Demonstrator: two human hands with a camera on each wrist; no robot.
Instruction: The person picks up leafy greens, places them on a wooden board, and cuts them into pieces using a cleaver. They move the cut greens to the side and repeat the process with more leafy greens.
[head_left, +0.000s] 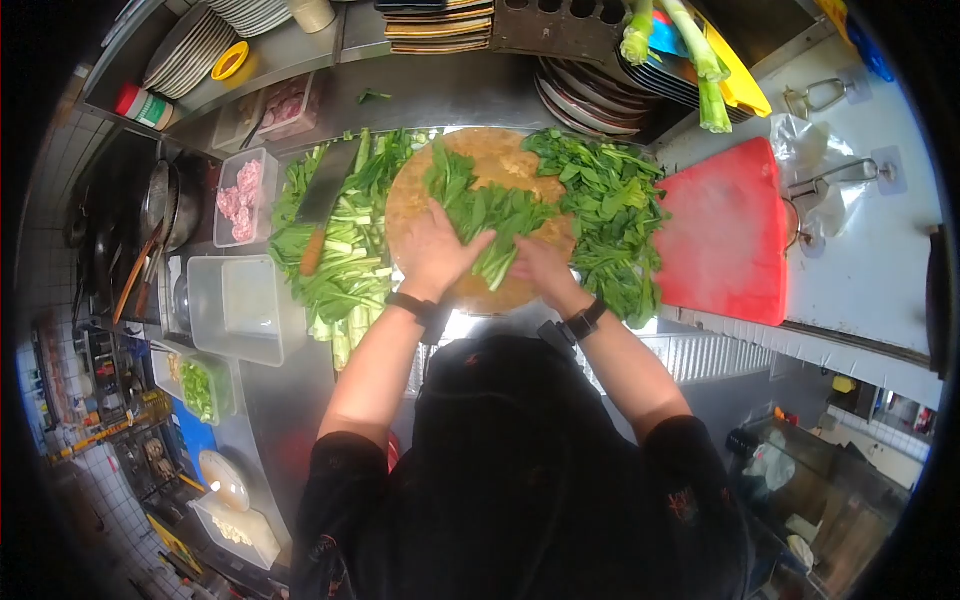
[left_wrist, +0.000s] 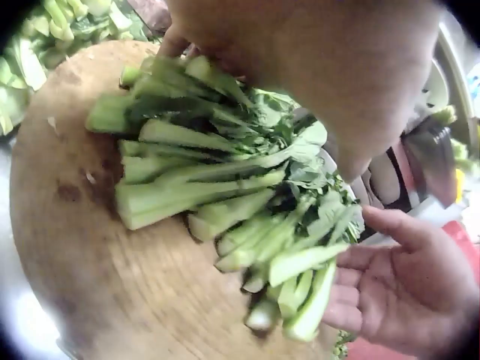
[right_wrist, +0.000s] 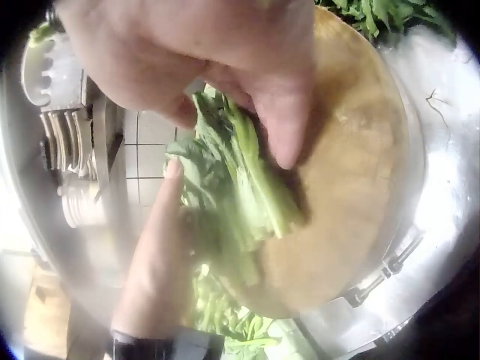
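A bunch of leafy greens (head_left: 500, 225) with thick pale stalks lies on the round wooden chopping board (head_left: 480, 290). My left hand (head_left: 437, 255) spreads over the left side of the bunch, thumb apart from the fingers, touching leaves and stalks. On the bunch's other side is my right hand (head_left: 545, 270). In the left wrist view the right hand (left_wrist: 409, 285) shows its palm, its fingers partly behind the cut stalks (left_wrist: 195, 199). The right wrist view has stalks (right_wrist: 259, 180) between that hand's thumb and fingers, with the left hand (right_wrist: 154, 247) opposite.
Left of the board, a cleaver (head_left: 328, 190) lies on cut stalks (head_left: 350, 240). More leaves (head_left: 615, 220) are heaped at right, beside a red cutting board (head_left: 725, 235). A tub of meat (head_left: 240, 200) and a plastic container (head_left: 237, 310) stand further left. Stacked plates (head_left: 590, 100) are behind.
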